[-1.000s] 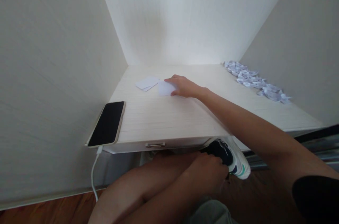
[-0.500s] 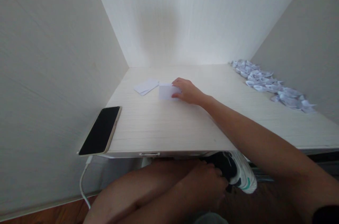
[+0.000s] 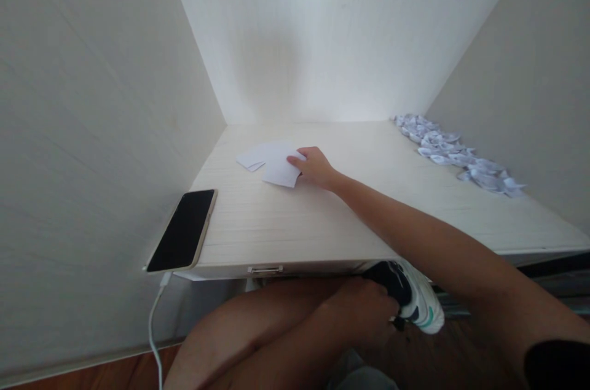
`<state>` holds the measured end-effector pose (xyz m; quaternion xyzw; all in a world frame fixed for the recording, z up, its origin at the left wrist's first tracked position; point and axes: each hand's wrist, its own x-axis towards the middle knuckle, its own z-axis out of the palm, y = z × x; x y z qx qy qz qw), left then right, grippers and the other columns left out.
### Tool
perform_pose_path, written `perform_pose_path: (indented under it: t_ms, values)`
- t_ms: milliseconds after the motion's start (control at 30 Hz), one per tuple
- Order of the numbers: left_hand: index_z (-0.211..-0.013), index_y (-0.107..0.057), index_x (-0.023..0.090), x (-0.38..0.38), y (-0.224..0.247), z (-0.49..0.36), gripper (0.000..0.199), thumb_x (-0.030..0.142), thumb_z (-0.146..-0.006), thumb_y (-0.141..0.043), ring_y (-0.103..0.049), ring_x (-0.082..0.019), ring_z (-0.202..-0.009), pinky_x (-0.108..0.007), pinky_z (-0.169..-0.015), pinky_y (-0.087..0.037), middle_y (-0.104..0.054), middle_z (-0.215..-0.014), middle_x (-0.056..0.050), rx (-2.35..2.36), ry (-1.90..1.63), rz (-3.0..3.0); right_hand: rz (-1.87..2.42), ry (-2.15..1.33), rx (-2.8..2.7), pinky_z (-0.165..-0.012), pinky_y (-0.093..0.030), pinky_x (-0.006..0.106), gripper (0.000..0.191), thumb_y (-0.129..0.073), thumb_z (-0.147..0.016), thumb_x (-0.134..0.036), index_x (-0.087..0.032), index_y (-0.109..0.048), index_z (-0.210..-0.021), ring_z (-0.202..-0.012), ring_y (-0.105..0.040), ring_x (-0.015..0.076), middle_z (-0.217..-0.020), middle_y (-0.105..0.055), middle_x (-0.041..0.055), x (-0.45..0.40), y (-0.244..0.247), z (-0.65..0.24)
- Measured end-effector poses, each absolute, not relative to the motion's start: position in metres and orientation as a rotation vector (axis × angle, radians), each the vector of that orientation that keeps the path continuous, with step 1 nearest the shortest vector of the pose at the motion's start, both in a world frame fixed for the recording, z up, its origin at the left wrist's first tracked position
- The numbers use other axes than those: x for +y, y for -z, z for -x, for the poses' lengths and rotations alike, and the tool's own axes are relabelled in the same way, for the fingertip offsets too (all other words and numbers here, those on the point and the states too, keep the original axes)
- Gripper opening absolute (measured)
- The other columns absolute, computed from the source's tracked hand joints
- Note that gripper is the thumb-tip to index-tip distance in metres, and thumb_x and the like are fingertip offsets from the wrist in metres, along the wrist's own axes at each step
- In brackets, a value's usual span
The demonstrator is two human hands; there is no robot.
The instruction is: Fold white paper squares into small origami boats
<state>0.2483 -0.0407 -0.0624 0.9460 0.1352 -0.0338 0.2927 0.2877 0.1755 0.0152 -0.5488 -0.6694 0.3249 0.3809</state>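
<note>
Paper (image 3: 279, 170): white sheet on the shelf (image 3: 322, 218), beside a small stack of sheets (image 3: 251, 158), left of centre.
Right hand (image 3: 313, 167): fingers nearly closed, pinching the sheet's right edge.
Left hand (image 3: 366, 310): below the shelf edge by a shoe (image 3: 417, 301); grip cannot be told.
Technique: judged best to pinch lightly and lift clear of the stack without creasing.
Orientation: sheet skewed, long axis running from near right to far left, one corner toward the phone (image 3: 182, 229).

Side wall (image 3: 92, 101) closing off frame left, back panel (image 3: 322, 40) blocking top, right wall (image 3: 530, 70) closing right. Phone (image 3: 182, 230) occupying lower-left shelf corner. Folded paper pile (image 3: 454, 153) lining right edge. Paper sheets (image 3: 271, 161) lying centre-left. Bare shelf (image 3: 369, 150) staying open through frame middle.
</note>
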Motion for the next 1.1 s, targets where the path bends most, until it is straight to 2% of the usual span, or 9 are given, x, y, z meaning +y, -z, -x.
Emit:
perform_pose_path:
  t_ms: [167, 367, 500, 567, 667, 767, 833, 933, 1100]
  values:
    - [-0.110, -0.077, 0.012, -0.034, 0.060, -0.237, 0.030, 0.033, -0.093, -0.064, -0.075, -0.032, -0.100, -0.040, -0.082, -0.058, -0.077, -0.109, -0.019, 0.403, 0.068, -2.466, 1.412, -0.869, -1.723, -0.067, -0.042, 0.027, 0.032, -0.063, -0.092, -0.031, -0.019, -0.058, -0.063, -0.071, -0.055, 0.0161, -0.064, -0.058, -0.0004, 0.178, -0.022, -0.260]
    - [-0.119, -0.077, 0.014, -0.026, 0.056, -0.223, 0.036, 0.036, -0.091, -0.071, -0.074, -0.031, -0.102, -0.038, -0.088, -0.057, -0.077, -0.115, -0.016, 0.519, 0.005, -2.371, 1.305, -1.017, -1.714, -0.070, -0.046, 0.029, 0.033, -0.070, -0.088, -0.046, -0.019, -0.066, -0.070, -0.073, -0.060, 0.0163, -0.074, -0.067, 0.0020, 0.171, -0.037, -0.276]
    - [-0.115, -0.080, 0.018, -0.027, 0.039, -0.206, 0.034, 0.038, -0.087, -0.080, -0.075, -0.019, -0.084, -0.024, -0.074, -0.056, -0.081, -0.100, -0.008, 0.460, -0.054, -2.016, 1.253, -1.109, -1.734, -0.066, -0.050, 0.031, 0.035, -0.068, -0.086, -0.053, -0.018, -0.071, -0.081, -0.070, -0.062, 0.0168, -0.082, -0.072, 0.0068, 0.156, -0.048, -0.317]
    - [-0.108, -0.082, 0.018, -0.024, 0.021, -0.192, 0.034, 0.043, -0.085, -0.082, -0.075, -0.019, -0.082, -0.025, -0.073, -0.056, -0.082, -0.093, -0.008, 0.436, -0.203, -1.694, 1.240, -1.098, -1.768, -0.062, -0.048, 0.029, 0.036, -0.070, -0.083, -0.054, -0.018, -0.072, -0.081, -0.068, -0.061, 0.0161, -0.079, -0.070, 0.0056, 0.146, -0.054, -0.339]
    - [-0.090, -0.081, 0.015, -0.008, -0.010, -0.171, 0.030, 0.044, -0.083, -0.082, -0.070, -0.016, -0.063, -0.024, -0.056, -0.055, -0.077, -0.076, -0.006, 0.621, -0.509, -1.332, 1.229, -1.056, -1.845, -0.057, -0.041, 0.027, 0.037, -0.077, -0.078, -0.052, -0.017, -0.071, -0.071, -0.061, -0.054, 0.0134, -0.066, -0.063, 0.0013, 0.132, -0.062, -0.367]
    - [-0.077, -0.072, 0.014, 0.021, -0.032, -0.154, 0.035, 0.047, -0.081, -0.082, -0.061, -0.013, -0.051, -0.020, -0.041, -0.049, -0.066, -0.061, -0.001, 1.080, -1.077, -1.248, 1.208, -1.043, -1.910, -0.059, -0.040, 0.027, 0.035, -0.080, -0.077, -0.050, -0.016, -0.073, -0.071, -0.063, -0.056, 0.0135, -0.067, -0.065, 0.0011, 0.124, -0.066, -0.383]
    - [-0.086, -0.071, 0.014, 0.038, -0.037, -0.149, 0.038, 0.046, -0.074, -0.089, -0.066, -0.015, -0.058, -0.022, -0.041, -0.053, -0.071, -0.073, -0.003, 1.233, -1.203, -1.230, 1.167, -1.032, -1.982, -0.060, -0.042, 0.027, 0.033, -0.080, -0.078, -0.048, -0.016, -0.076, -0.076, -0.066, -0.058, 0.0144, -0.070, -0.069, 0.0019, 0.123, -0.066, -0.388]
    - [-0.098, -0.072, 0.013, 0.052, -0.032, -0.151, 0.044, 0.039, -0.068, -0.092, -0.071, -0.018, -0.068, -0.025, -0.048, -0.061, -0.076, -0.085, -0.006, 1.245, -1.152, -1.223, 1.086, -1.043, -2.074, -0.061, -0.043, 0.027, 0.031, -0.081, -0.078, -0.046, -0.015, -0.078, -0.081, -0.066, -0.060, 0.0147, -0.072, -0.072, 0.0023, 0.125, -0.059, -0.391]
    - [-0.086, -0.073, 0.014, 0.058, -0.017, -0.163, 0.033, 0.032, -0.066, -0.091, -0.071, -0.018, -0.063, -0.026, -0.050, -0.062, -0.074, -0.071, -0.005, 1.253, -1.086, -1.184, 1.061, -1.110, -1.978, -0.061, -0.045, 0.027, 0.026, -0.082, -0.076, -0.043, -0.017, -0.078, -0.079, -0.066, -0.062, 0.0152, -0.073, -0.074, 0.0024, 0.130, -0.033, -0.398]
